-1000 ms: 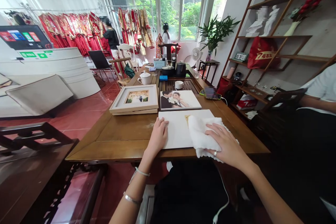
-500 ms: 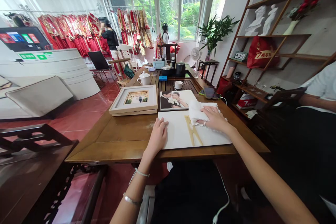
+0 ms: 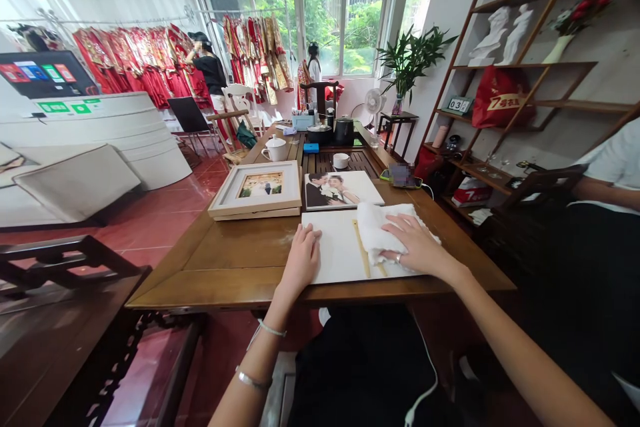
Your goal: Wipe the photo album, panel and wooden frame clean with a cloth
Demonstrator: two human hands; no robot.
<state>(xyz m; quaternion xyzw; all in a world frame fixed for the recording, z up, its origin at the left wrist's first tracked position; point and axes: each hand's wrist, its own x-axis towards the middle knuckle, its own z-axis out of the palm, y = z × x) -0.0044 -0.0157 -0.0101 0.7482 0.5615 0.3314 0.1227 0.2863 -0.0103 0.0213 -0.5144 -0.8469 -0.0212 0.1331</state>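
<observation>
A white album cover point(image 3: 337, 247) with a gold mark lies flat at the near edge of the wooden table point(image 3: 235, 260). My left hand point(image 3: 301, 259) lies flat on the cover's left edge, fingers stretched out. My right hand point(image 3: 417, 245) presses a folded white cloth point(image 3: 380, 230) onto the cover's right half, palm down with the fingers spread over the cloth. The cloth hides part of the gold mark.
Behind the cover lie a framed photo point(image 3: 257, 188) and a printed wedding photo panel point(image 3: 340, 189). Farther back are a phone point(image 3: 403, 177), cups, a teapot point(image 3: 275, 147) and a tea tray. A seated person's arm point(image 3: 607, 170) is at right beside shelves. People stand by red garments at the back.
My right hand slid the cloth away from me up the cover, then back toward me to the middle of its right half. My left hand has stayed put.
</observation>
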